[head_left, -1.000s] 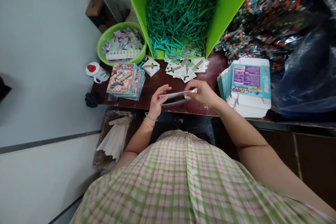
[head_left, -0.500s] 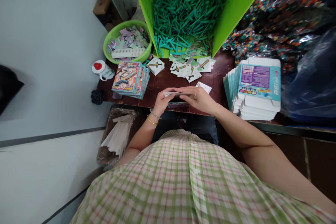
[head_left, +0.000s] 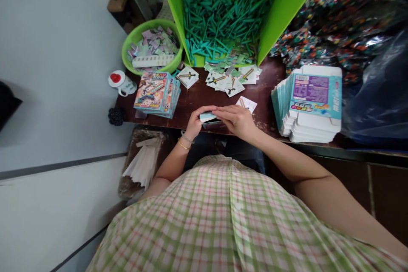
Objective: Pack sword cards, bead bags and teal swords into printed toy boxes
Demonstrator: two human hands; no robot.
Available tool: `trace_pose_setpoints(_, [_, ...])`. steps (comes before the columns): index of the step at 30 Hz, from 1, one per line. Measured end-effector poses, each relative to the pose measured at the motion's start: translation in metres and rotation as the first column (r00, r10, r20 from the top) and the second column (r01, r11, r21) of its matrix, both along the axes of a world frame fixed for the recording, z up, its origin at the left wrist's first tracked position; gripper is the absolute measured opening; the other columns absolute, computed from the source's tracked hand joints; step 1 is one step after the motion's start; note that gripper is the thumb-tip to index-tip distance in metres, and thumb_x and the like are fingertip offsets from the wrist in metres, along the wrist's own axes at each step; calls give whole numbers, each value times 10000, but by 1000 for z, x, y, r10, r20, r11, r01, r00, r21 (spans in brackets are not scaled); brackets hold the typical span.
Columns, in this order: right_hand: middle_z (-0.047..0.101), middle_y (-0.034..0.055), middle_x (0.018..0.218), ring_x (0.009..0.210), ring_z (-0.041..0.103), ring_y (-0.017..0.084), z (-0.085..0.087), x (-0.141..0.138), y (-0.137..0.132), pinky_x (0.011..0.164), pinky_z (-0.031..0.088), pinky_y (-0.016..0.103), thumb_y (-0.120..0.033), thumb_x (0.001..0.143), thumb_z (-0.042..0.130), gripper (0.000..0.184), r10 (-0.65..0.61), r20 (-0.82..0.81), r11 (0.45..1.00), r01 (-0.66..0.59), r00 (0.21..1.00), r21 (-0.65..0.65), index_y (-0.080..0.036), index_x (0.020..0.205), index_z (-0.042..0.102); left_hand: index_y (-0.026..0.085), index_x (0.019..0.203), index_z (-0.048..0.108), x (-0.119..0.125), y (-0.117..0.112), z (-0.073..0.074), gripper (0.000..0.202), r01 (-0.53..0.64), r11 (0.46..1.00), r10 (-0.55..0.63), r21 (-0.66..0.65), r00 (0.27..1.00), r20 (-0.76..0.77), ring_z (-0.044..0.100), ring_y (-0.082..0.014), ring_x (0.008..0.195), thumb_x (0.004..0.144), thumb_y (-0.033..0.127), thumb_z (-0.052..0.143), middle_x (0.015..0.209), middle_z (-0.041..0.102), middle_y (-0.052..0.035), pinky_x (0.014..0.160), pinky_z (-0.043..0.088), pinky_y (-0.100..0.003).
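Note:
Both hands meet over the front edge of the dark wooden table [head_left: 197, 97]. My left hand [head_left: 194, 122] grips the left end of a flat light-blue carton [head_left: 208, 116]. My right hand [head_left: 236, 120] lies on top of the carton and covers most of it, fingers pressed down. A single white card with a sword print [head_left: 246, 103] lies on the table just beyond my right hand. More such cards [head_left: 228, 80] are scattered further back.
A green crate [head_left: 274, 12] full of teal plastic sticks [head_left: 223, 8] stands at the back. A green basin [head_left: 152, 46] with small packets, a white cup [head_left: 118, 83], a stack of printed boxes [head_left: 156, 92] sit left. Flat cartons [head_left: 310, 102] are piled right.
The carton was held open-faced between both hands; now my right hand has come down over it and it looks pressed flatter. A card lies where my right hand was.

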State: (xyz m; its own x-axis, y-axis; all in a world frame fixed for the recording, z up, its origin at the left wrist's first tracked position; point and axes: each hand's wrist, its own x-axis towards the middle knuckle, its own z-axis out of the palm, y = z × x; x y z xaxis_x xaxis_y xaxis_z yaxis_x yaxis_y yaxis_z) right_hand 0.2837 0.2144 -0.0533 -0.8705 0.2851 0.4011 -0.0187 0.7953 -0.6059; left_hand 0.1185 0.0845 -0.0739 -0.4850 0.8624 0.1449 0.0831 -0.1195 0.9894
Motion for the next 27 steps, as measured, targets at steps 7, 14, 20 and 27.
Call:
trace_pose_setpoints(7, [772,66,1319,1244,707,263,-10,2,3,1159,495,543,-298,1076,516,333,-54,-8,997,54,999,49,-315,1290,772,251,1171,784,-6,-15,-6,545,66,991,-64,113,998,-23,683,-324,1288,954,678,523,1292,763,-120,1140,520,-532])
trace_pose_setpoints(14, [661,60,1505,1460,547,318,-22,11,14,1273,330,644,-408,1047,599,383,82,33,989,-86,996,120,-339,1413,685,245,1125,780,-16,-22,-25,463,-64,998,50,1,763,-645,678,-279,1298,968,645,608,1378,718,-142,1134,532,-495])
trace_pose_setpoints(20, [589,120,1565,1507,494,344,-49,19,22,1268,334,672,-395,1041,559,500,0,-79,999,3,997,43,-308,1534,564,244,1263,708,-17,-24,-41,487,-98,995,88,23,737,-671,635,-284,1364,983,627,595,1424,680,-163,1163,503,-491])
trace_pose_setpoints(27, [265,231,1740,1624,310,339,-90,28,-30,1267,379,618,-572,1015,568,943,-412,-112,879,362,904,-312,-225,1721,48,157,1450,578,30,-27,-90,758,-210,968,125,-137,877,-464,681,-331,1246,898,665,687,1327,707,-223,1079,534,-514])
